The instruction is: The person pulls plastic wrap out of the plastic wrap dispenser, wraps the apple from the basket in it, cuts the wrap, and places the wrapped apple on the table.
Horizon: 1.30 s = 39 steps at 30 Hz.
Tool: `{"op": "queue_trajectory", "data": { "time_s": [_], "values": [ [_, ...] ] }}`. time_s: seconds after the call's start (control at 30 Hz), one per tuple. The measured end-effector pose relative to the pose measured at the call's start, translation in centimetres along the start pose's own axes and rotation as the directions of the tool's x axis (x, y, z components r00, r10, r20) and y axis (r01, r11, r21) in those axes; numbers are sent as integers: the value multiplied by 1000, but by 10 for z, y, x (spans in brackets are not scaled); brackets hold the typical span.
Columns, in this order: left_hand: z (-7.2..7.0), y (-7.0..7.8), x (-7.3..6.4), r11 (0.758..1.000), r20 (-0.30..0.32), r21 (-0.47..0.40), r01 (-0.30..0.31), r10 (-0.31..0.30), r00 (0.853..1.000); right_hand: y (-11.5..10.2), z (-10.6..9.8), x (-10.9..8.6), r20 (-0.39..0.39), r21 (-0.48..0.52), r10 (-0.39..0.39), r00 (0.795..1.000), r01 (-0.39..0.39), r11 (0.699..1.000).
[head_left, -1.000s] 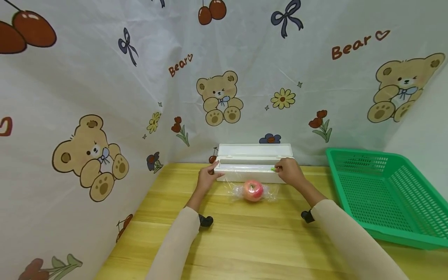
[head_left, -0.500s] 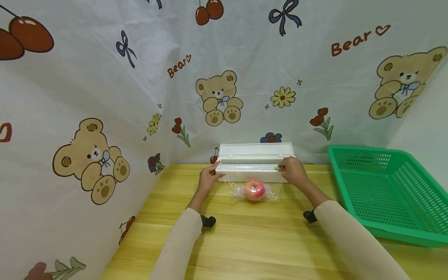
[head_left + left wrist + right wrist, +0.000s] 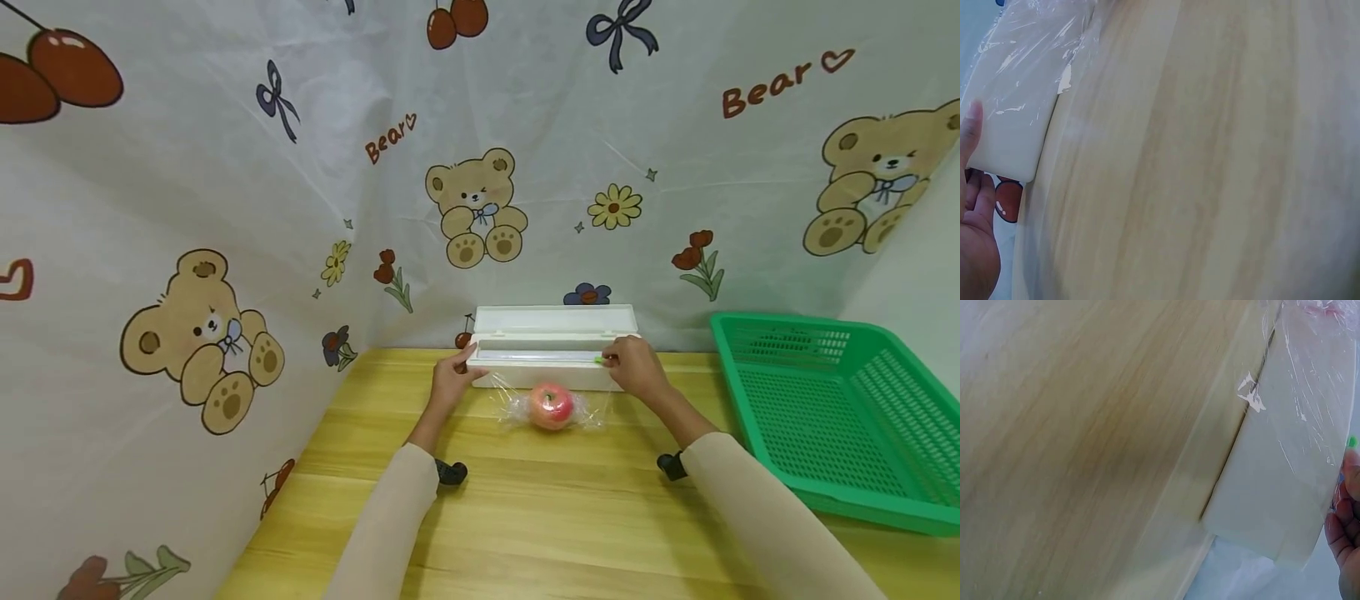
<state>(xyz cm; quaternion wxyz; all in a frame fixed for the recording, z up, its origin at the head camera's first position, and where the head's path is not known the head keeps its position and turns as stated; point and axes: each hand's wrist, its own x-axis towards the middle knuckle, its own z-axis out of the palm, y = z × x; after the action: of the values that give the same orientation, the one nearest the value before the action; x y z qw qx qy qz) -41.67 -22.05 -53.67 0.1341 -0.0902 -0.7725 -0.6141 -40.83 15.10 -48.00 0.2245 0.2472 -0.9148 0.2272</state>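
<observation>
A long white cling film dispenser (image 3: 536, 377) lies at the back of the table, its lid (image 3: 555, 318) tilted up behind it. My left hand (image 3: 450, 382) grips its left end, thumb in front and fingers beneath or behind, as the left wrist view (image 3: 1007, 137) partly shows. At the right end, my right hand (image 3: 636, 368) pinches a small green piece, apparently the slide cutter (image 3: 599, 360). Clear cling film (image 3: 1035, 62) hangs over the dispenser's front wall. Before it sits a red apple (image 3: 551, 406) with crumpled cling film (image 3: 513, 408) around it.
A green plastic basket (image 3: 817, 492) stands on the right of the wooden table (image 3: 540, 517). A patterned cloth (image 3: 555, 125) hangs behind the table and along its left side. Black wrist mounts (image 3: 452, 473) show under both sleeves.
The head view has shifted slightly, so everything sits a little further right in it. Both hands keep their places on the dispenser, and the apple stays put.
</observation>
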Motion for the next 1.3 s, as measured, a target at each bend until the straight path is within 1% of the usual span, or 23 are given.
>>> {"op": "queue_trajectory", "data": {
  "time_s": [0.17,0.37,0.5,0.7,0.77,0.9,1.03,1.13,1.3],
  "values": [
    [-3,3,-2,1000,-18,-4,20,-20,1000,-1,0,1,-6,26,-3,1000,3,1000],
    [-5,5,-1,1000,-15,-12,19,-19,1000,0,3,2,-15,28,-2,1000,3,1000],
    [-5,4,-1,1000,-10,-4,20,-20,1000,1,5,0,-20,21,-2,1000,2,1000],
    [-5,4,-3,1000,-15,-17,24,-24,1000,-1,2,1,-9,0,-33,999,33,999],
    [-4,4,-3,1000,-16,-6,24,-24,1000,-2,1,1,-6,-5,-35,999,35,999],
    [-3,5,-3,1000,-9,7,27,-27,1000,1,-1,0,-8,3,-23,1000,23,1000],
    [0,5,-1,1000,2,17,16,-16,1000,5,-2,-2,-32,24,-12,999,12,1000],
    [2,2,0,1000,14,6,11,-11,1000,6,-3,-6,-37,26,-3,999,3,1000],
    [4,1,-2,1000,-2,-15,7,-7,1000,7,-3,-11,-34,20,14,999,-13,1000]
  ]
}}
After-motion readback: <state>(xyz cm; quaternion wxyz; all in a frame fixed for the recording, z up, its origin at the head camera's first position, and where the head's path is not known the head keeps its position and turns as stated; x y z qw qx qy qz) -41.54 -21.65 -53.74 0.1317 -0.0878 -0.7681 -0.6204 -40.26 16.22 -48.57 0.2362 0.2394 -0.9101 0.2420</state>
